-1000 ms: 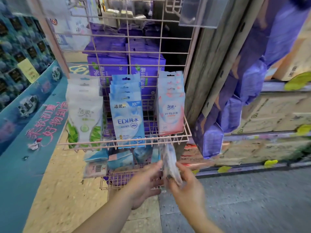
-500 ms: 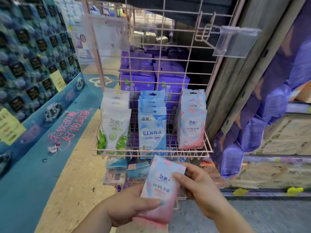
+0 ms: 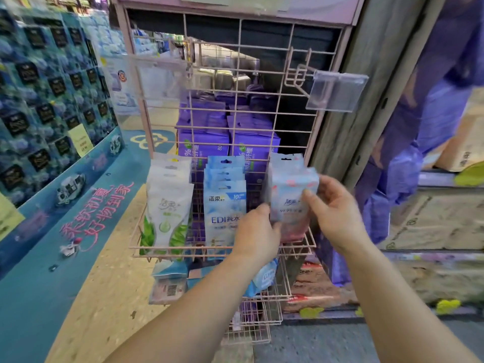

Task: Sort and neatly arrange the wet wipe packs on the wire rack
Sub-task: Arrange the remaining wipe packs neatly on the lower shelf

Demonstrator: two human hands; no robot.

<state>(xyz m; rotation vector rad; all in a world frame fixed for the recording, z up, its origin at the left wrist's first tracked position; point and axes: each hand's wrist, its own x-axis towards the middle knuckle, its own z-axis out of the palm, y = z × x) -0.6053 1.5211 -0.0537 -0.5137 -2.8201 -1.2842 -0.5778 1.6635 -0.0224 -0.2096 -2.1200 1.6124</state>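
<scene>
Both hands hold one pink-and-blue wet wipe pack (image 3: pixel 290 203) at the front of the right-hand row on the wire rack (image 3: pixel 222 248). The left hand (image 3: pixel 258 231) has its grip pinched on the pack's lower left edge; the right hand (image 3: pixel 334 209) curls round its right side. This looks like the placing step: next, lower it upright against the matching packs behind, then let go.

Glossy plastic packs (image 3: pixel 288 203); painted wire rack (image 3: pixel 301 248)

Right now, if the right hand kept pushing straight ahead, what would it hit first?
Probably the row of pink wet wipe packs behind the pink pack that the right hand holds; depth is hard to judge.
</scene>
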